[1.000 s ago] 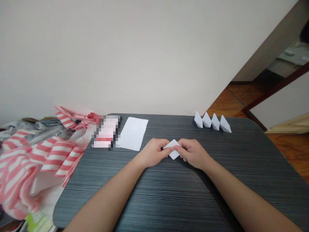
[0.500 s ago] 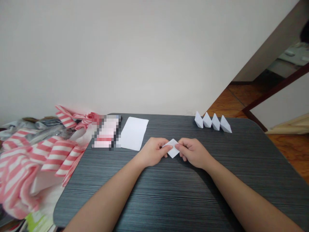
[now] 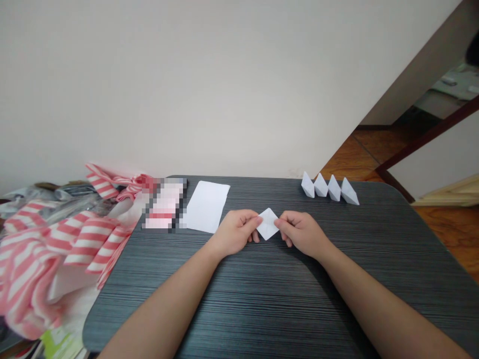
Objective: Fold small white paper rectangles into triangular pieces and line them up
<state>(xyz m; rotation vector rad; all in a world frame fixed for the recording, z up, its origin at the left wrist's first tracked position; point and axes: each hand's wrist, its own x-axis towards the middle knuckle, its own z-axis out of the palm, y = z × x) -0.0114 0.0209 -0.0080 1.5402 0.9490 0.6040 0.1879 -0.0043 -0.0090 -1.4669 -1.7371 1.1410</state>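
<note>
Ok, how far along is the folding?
Done: four paper boats stand in a row on the table. In hand: a paper diamond, held at its side corners by the left hand and right hand. Left: one flat white sheet.

My folded paper shows plain white against the dark grey table, finely streaked with paler lines. At left, pink-and-white striped cloth lies beside a white sheet. Beyond, four paper boats show bluish white; the floor glows orange-brown.
</note>
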